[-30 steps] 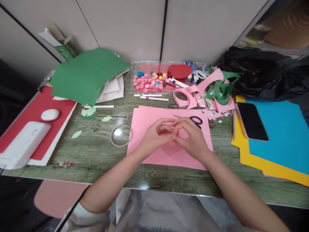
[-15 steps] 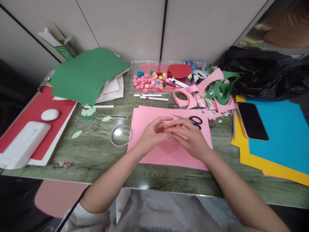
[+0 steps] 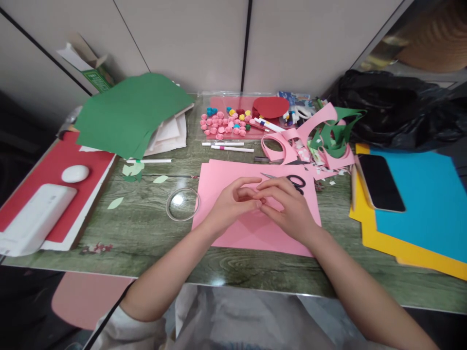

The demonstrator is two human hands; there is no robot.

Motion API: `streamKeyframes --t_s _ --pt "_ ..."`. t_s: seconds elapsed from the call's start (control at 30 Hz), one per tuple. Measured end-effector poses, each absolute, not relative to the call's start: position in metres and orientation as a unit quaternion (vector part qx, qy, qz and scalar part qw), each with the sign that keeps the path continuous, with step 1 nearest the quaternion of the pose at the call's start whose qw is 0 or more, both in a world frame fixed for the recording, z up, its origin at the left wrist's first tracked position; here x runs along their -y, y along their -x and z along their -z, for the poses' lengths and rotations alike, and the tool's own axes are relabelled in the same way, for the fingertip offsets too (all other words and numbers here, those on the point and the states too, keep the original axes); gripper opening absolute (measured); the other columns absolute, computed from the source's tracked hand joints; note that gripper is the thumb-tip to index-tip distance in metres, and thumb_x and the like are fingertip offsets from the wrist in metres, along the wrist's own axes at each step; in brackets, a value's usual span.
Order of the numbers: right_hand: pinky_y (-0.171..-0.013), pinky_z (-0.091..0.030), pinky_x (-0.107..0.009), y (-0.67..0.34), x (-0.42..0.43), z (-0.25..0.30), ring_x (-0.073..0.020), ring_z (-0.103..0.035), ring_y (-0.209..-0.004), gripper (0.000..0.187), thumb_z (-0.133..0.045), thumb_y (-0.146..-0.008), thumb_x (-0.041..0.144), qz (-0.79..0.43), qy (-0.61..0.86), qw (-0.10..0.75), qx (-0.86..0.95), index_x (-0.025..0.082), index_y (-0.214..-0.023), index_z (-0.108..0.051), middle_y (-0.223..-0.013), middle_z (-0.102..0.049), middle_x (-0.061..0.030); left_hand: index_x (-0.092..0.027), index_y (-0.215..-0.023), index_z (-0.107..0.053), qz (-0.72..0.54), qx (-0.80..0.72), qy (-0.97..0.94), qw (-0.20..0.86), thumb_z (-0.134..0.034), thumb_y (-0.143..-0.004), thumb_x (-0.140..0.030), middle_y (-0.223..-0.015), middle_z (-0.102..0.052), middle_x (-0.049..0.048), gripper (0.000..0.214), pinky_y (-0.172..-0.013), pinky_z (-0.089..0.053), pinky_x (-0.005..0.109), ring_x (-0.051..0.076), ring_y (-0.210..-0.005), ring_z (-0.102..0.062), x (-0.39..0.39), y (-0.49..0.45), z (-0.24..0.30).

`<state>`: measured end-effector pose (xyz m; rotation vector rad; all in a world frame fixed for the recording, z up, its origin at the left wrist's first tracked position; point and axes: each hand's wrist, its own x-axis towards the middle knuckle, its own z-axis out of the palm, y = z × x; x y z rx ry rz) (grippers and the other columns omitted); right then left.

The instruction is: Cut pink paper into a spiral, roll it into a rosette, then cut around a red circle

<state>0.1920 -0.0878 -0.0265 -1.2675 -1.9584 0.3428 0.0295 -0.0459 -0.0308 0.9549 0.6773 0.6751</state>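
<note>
left hand (image 3: 229, 208) and right hand (image 3: 289, 208) curled, fingertips meeting, whatever they pinch too small to tell, both low over pink sheet (image 3: 255, 239) flat on table (image 3: 146, 228), scissors (image 3: 297, 182) just beyond right hand on the sheet, clear ring (image 3: 182, 204) beside sheet's left edge, phone (image 3: 381, 182) well right on blue paper (image 3: 430, 204)

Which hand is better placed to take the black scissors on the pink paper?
Probably the right hand: the scissors lie just beyond its knuckles, while the left hand sits farther away on the pink paper.
</note>
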Motion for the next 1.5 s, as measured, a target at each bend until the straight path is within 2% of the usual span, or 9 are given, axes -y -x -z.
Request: streamKeyframes --t_s 0.3,0.47,0.6,0.9,1.1,1.33,1.5 --pt "-0.084 -0.046 -0.041 -0.193 0.088 0.028 -0.0202 -0.055 -0.097 0.024 -0.054 -0.085 0.015 -0.170 0.470 0.367 0.785 0.030 -0.102 -0.063 -0.101 -0.061 -0.0044 -0.022 -0.110 -0.055 -0.304 -0.304 -0.472 0.770 -0.067 -0.071 -0.014 -0.086 -0.066 0.0017 0.042 -0.076 -0.047 0.028 0.014 -0.081 -0.062 0.045 -0.029 0.031" --pt "-0.084 -0.046 -0.042 -0.194 0.088 0.028 -0.0222 -0.055 -0.096 0.017 -0.059 -0.082 0.017 -0.160 0.509 0.408 0.741 0.029 -0.091 -0.066 -0.097 -0.061 -0.0044 -0.022 -0.113 -0.054 -0.309 -0.297 -0.473 0.770 -0.069 -0.072 -0.019 -0.088 -0.066 0.0027 0.043 -0.080 -0.047 0.030 0.015 -0.085 -0.061 0.047 -0.029 0.030" --pt "-0.081 -0.047 -0.041 -0.193 0.088 0.024 -0.0220 -0.057 -0.092 0.009 -0.064 -0.077 0.017 -0.167 0.521 0.428 0.720 0.026 -0.078 -0.063 -0.091 -0.061 -0.0036 -0.022 -0.112 -0.055 -0.309 -0.289 -0.469 0.775 -0.070 -0.071 -0.019 -0.084 -0.066 0.0017 0.044 -0.079 -0.047 0.029 0.014 -0.084 -0.061 0.047 -0.030 0.030" --pt "-0.077 -0.046 -0.040 -0.188 0.089 0.025 -0.0208 -0.056 -0.088 0.019 -0.065 -0.073 0.012 -0.189 0.526 0.431 0.709 0.023 -0.069 -0.051 -0.088 -0.059 -0.0020 -0.019 -0.106 -0.057 -0.312 -0.302 -0.440 0.786 -0.073 -0.066 -0.017 -0.079 -0.065 0.0007 0.044 -0.077 -0.047 0.031 0.015 -0.082 -0.061 0.050 -0.034 0.028" --pt "-0.080 -0.047 -0.040 -0.187 0.088 0.025 -0.0204 -0.057 -0.090 0.013 -0.065 -0.075 0.014 -0.183 0.512 0.424 0.724 0.025 -0.080 -0.059 -0.089 -0.059 -0.0022 -0.020 -0.110 -0.056 -0.312 -0.300 -0.458 0.776 -0.071 -0.069 -0.016 -0.078 -0.064 0.0000 0.044 -0.077 -0.047 0.029 0.013 -0.078 -0.061 0.047 -0.029 0.031" --pt "-0.084 -0.047 -0.039 -0.195 0.087 0.026 -0.0198 -0.055 -0.099 0.026 -0.055 -0.083 0.009 -0.189 0.457 0.370 0.786 0.028 -0.099 -0.065 -0.101 -0.060 -0.0048 -0.019 -0.112 -0.055 -0.294 -0.312 -0.493 0.757 -0.069 -0.068 -0.014 -0.076 -0.063 -0.0005 0.046 -0.078 -0.045 0.029 0.013 -0.076 -0.059 0.041 -0.023 0.026" --pt "-0.085 -0.047 -0.041 -0.195 0.086 0.029 -0.0204 -0.056 -0.097 0.022 -0.059 -0.082 0.014 -0.178 0.463 0.386 0.778 0.029 -0.096 -0.067 -0.099 -0.061 -0.0040 -0.019 -0.112 -0.055 -0.295 -0.327 -0.539 0.718 -0.066 -0.070 -0.013 -0.075 -0.062 -0.0006 0.044 -0.079 -0.045 0.030 0.013 -0.076 -0.059 0.043 -0.024 0.025"
